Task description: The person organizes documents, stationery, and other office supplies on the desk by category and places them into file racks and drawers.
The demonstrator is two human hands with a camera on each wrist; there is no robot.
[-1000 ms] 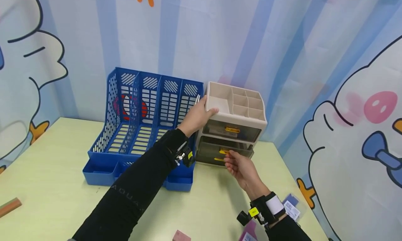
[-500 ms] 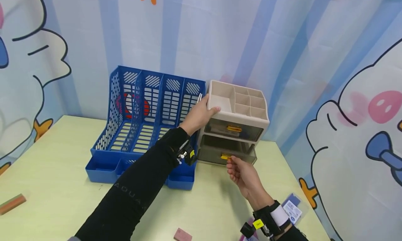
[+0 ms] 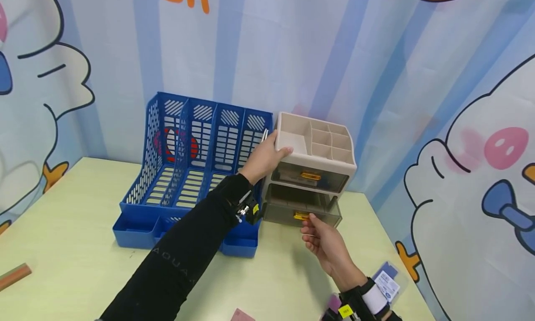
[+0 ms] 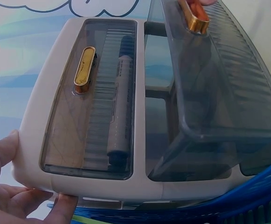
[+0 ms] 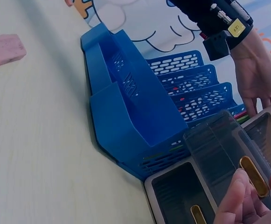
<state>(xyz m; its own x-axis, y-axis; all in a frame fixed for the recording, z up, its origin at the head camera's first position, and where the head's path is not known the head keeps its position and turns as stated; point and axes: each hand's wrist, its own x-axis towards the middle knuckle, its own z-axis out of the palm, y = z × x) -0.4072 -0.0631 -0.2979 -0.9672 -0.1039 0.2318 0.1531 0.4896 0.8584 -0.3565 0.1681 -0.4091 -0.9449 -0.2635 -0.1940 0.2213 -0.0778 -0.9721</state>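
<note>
A beige desktop drawer organizer with divided compartments on top stands at the back of the table. My left hand grips its upper left corner, thumb at the front. With thumb and fingers, my right hand pinches the amber handle of a smoky see-through drawer, which sticks out from the frame. Above it, another drawer is closed and has a marker inside. In the right wrist view, a lower drawer shows its own handle beneath the pulled one.
A blue file rack stands directly left of the organizer. A pink eraser lies near the table's front. A brown and green stick is at the far left; a packaged item with a white label and a purple item lie by the right wrist.
The right hand has drawn the drawer outward, toward me, so it now hides the lower handle in the head view. My left hand keeps its hold on the organizer's corner.
</note>
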